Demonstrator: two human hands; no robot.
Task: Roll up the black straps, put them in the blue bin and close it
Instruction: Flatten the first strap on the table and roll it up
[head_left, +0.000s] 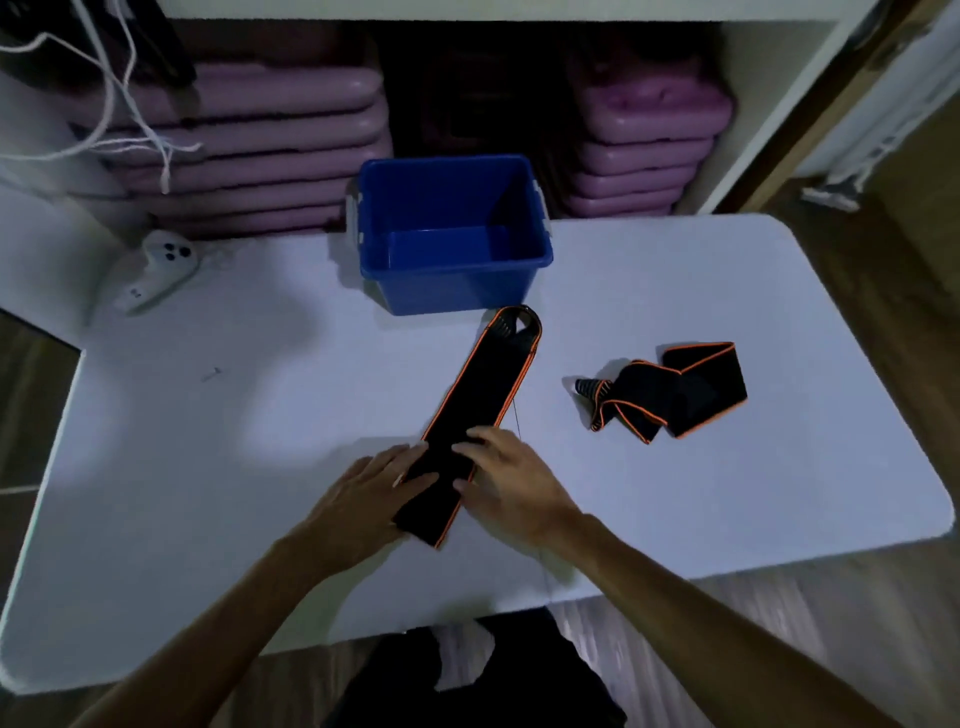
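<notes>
Head view: flat strap (480, 395) under both hands.

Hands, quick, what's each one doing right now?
Left hand: open, fingers flat on the near end of the straight strap.
Right hand: open, fingers pressing the same strap.

A white surface (208, 467) with rounded corners stands on a wood-grain floor (857, 312). Behind it, a white shelf (769, 104) holds stacked purple mats (270, 150). The room is dim, lit palely from above.
</notes>
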